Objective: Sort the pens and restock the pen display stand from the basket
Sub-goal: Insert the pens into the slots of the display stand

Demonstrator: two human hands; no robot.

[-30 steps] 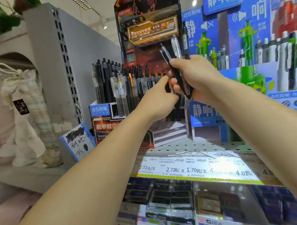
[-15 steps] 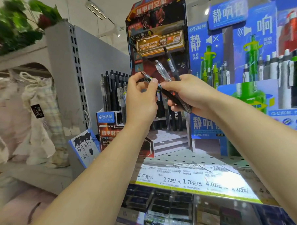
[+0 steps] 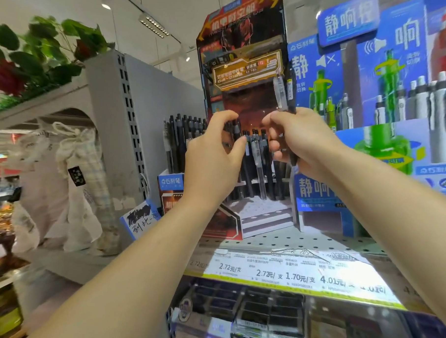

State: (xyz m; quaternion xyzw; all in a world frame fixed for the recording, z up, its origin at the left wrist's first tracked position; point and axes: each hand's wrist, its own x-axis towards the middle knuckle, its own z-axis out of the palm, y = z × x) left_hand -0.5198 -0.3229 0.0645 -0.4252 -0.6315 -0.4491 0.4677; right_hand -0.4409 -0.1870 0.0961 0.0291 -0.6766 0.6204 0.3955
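Note:
The dark red pen display stand (image 3: 244,45) stands on the perforated shelf, with black pens (image 3: 178,144) upright in its left tiers and more black and clear pens (image 3: 257,167) in the middle. My left hand (image 3: 213,155) is at the stand's middle rows and pinches the top of a black pen (image 3: 237,130) between thumb and fingers. Close to its right, my right hand (image 3: 303,139) grips a small bunch of pens: a clear pen (image 3: 280,93) and a black pen (image 3: 291,95) stick up from the fist. No basket is in view.
A blue display (image 3: 389,81) with green and white pens stands right of the stand. A strip of price labels (image 3: 289,274) runs along the shelf edge, with boxed stock (image 3: 261,316) below. At left are a grey slotted panel (image 3: 131,129), hanging cloth bags (image 3: 70,177) and a plant (image 3: 37,56).
My left hand took a black pen from the bunch in my right hand and brought it down among the stand's pens. The bunch in my right hand has turned more upright.

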